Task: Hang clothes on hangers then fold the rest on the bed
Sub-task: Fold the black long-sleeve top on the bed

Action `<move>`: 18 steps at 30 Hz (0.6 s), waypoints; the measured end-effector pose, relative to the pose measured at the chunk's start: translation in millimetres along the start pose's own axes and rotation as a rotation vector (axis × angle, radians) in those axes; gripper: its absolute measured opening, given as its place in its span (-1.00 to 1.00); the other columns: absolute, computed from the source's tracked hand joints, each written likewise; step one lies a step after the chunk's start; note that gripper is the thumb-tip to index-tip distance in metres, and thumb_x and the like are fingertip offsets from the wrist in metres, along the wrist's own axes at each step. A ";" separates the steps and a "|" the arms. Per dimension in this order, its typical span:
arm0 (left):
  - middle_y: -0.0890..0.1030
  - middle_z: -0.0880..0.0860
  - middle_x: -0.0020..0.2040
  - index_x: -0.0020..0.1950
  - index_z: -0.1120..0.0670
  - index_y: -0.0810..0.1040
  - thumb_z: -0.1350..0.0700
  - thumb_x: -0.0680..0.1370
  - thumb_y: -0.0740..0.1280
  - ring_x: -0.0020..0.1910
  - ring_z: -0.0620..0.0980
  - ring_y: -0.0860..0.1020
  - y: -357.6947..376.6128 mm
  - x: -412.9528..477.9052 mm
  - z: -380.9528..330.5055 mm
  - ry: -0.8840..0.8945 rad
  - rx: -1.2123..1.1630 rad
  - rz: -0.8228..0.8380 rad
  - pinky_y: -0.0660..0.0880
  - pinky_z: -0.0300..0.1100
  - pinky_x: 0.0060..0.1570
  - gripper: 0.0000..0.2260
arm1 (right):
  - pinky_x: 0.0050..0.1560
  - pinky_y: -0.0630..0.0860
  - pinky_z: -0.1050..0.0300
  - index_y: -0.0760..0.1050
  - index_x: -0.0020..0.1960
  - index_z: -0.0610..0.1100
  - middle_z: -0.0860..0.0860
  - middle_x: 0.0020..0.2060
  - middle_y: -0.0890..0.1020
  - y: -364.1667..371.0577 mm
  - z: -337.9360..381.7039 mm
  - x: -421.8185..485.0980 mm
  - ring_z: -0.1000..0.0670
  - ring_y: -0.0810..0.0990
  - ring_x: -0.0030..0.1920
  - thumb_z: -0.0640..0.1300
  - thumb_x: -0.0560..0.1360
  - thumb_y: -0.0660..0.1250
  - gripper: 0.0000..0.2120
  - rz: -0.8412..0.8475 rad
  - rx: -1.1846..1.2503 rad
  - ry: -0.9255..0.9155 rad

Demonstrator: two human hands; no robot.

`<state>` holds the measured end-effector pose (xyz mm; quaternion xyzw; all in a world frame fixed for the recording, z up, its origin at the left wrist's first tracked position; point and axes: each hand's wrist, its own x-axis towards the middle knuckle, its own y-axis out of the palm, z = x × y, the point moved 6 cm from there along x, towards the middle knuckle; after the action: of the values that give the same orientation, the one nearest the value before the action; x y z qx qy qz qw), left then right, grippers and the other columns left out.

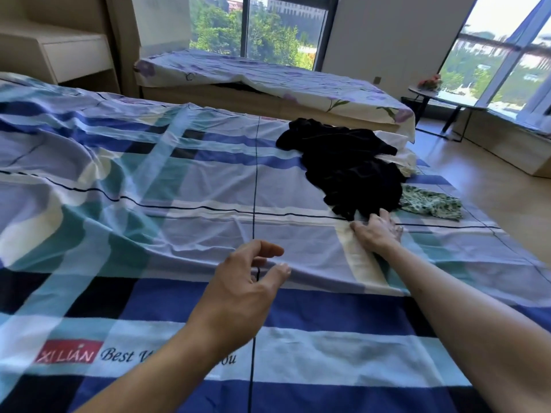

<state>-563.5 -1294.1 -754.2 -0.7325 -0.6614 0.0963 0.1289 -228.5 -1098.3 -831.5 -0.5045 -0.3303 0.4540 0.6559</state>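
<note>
A crumpled black garment [346,162] lies on the right side of the bed [179,189], which has a blue, teal and white plaid cover. A green patterned garment [429,204] lies just right of it, and a white garment [399,150] shows behind it. My right hand [377,232] reaches out flat on the cover, fingertips touching the near edge of the black garment. My left hand [247,284] hovers over the middle of the bed, fingers curled apart and holding nothing. No hangers are in view.
A second bed [268,79] with a purple floral sheet stands behind, under large windows. A small round table [438,93] with flowers is at the back right. Wooden floor [492,198] runs along the bed's right side. A white shelf unit [59,52] stands at the back left.
</note>
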 end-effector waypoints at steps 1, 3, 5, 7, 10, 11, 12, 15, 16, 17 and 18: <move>0.57 -0.21 0.12 0.15 -0.17 0.55 -0.08 0.58 0.34 0.15 -0.28 0.52 -1.0 2.4 -0.2 -0.002 0.002 0.008 0.38 -0.41 -0.04 -0.84 | 0.53 0.07 -0.21 0.45 0.37 -0.19 -0.11 0.56 0.19 -2.2 3.7 -4.0 -0.20 0.22 0.53 0.21 0.57 0.19 -0.44 -0.024 0.026 -0.039; 0.59 -0.17 0.12 0.14 -0.16 0.56 -0.07 0.58 0.34 0.15 -0.24 0.53 -4.1 4.7 2.7 -0.018 -0.017 0.003 0.41 -0.36 0.01 -0.86 | 0.49 0.19 -0.16 0.47 0.38 -0.20 -0.12 0.54 0.25 -8.1 20.0 -22.4 -0.21 0.31 0.48 0.22 0.57 0.20 -0.41 -0.036 0.089 -0.144; 0.60 -0.12 0.11 0.13 -0.14 0.56 -0.05 0.59 0.34 0.17 -0.20 0.54 -3.4 3.3 2.6 -0.038 -0.037 0.012 0.43 -0.33 0.04 -0.87 | 0.47 0.25 -0.10 0.49 0.39 -0.18 -0.13 0.51 0.30 -18.5 37.7 -54.6 -0.21 0.33 0.47 0.30 0.51 0.19 -0.33 -0.004 0.181 -0.238; 0.58 -0.10 0.13 0.18 -0.09 0.54 -0.03 0.60 0.35 0.18 -0.16 0.54 -1.5 -0.4 1.6 -0.051 -0.034 0.028 0.43 -0.34 0.03 -0.83 | 0.47 0.24 -0.03 0.54 0.36 -0.15 -0.09 0.50 0.34 -29.3 56.5 -95.6 -0.14 0.33 0.48 0.40 0.41 0.16 -0.23 0.040 0.239 -0.352; 0.51 -0.09 0.22 0.35 -0.06 0.42 -0.02 0.55 0.43 0.26 -0.13 0.49 -1.6 -11.4 -2.1 -0.039 0.082 0.066 0.43 -0.33 0.07 -0.60 | 0.36 0.30 0.10 0.65 0.21 -0.09 0.01 0.29 0.53 -53.0 82.8 -174.2 -0.08 0.47 0.34 0.41 0.38 0.14 -0.29 0.126 0.332 -0.570; 0.47 -0.08 0.30 0.44 -0.06 0.34 -0.03 0.52 0.46 0.33 -0.11 0.45 -1.2 -13.5 1.1 -0.020 0.171 0.085 0.43 -0.29 0.16 -0.46 | 0.29 0.33 0.13 0.67 0.16 -0.11 0.03 0.19 0.57 -56.9 93.4 -201.7 -0.03 0.51 0.27 0.36 0.42 0.17 -0.35 0.204 0.393 -0.643; 0.40 -0.07 0.40 0.52 -0.06 0.23 -0.05 0.48 0.50 0.42 -0.09 0.37 -0.5 -19.5 0.5 0.012 0.252 0.100 0.40 -0.22 0.29 -0.30 | 0.23 0.37 0.12 0.68 0.12 -0.13 0.04 0.11 0.58 -65.8 102.8 -234.0 0.01 0.54 0.19 0.31 0.45 0.19 -0.40 0.278 0.470 -0.723; 0.26 -0.25 0.45 0.58 -0.13 0.07 -0.15 0.33 0.53 0.45 -0.28 0.25 -1.3 -44.1 -15.2 0.143 0.266 0.116 0.24 -0.37 0.37 -0.05 | 0.09 0.47 0.05 0.67 0.11 -0.21 0.05 -0.01 0.60 -91.7 120.9 -316.0 0.05 0.59 0.04 0.18 0.51 0.22 -0.49 0.450 0.623 -0.869; 0.34 -0.31 0.39 0.51 -0.18 0.18 -0.19 0.28 0.48 0.35 -0.35 0.35 -3.1 -51.1 -23.0 0.187 0.221 0.112 0.31 -0.43 0.28 -0.14 | 0.07 0.47 0.07 0.67 0.11 -0.22 0.04 -0.03 0.61 -97.8 123.6 -331.7 0.04 0.59 0.02 0.15 0.50 0.24 -0.51 0.501 0.684 -0.885; 0.49 -0.31 0.27 0.39 -0.20 0.35 -0.20 0.26 0.43 0.20 -0.36 0.49 -6.7 -58.4 -30.5 0.211 0.179 0.108 0.42 -0.40 0.16 -0.30 | 0.07 0.49 0.03 0.66 0.11 -0.22 -0.01 -0.03 0.63 -105.3 126.0 -344.8 -0.01 0.61 0.01 0.12 0.50 0.26 -0.54 0.540 0.751 -0.891; 0.62 -0.27 0.04 0.18 -0.21 0.50 -0.17 0.28 0.39 -0.01 -0.29 0.59 -10.0 -63.8 -36.0 0.236 0.170 0.097 0.52 -0.32 -0.02 -0.53 | 0.08 0.50 -0.06 0.65 0.11 -0.20 -0.08 -0.03 0.64 -110.9 126.3 -351.8 -0.08 0.62 0.01 0.10 0.49 0.29 -0.58 0.558 0.812 -0.886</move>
<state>-568.6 -1358.8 -718.8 -0.7563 -0.5949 0.0713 0.2627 -442.0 -1388.0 -681.6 -0.0496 -0.2285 0.8597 0.4541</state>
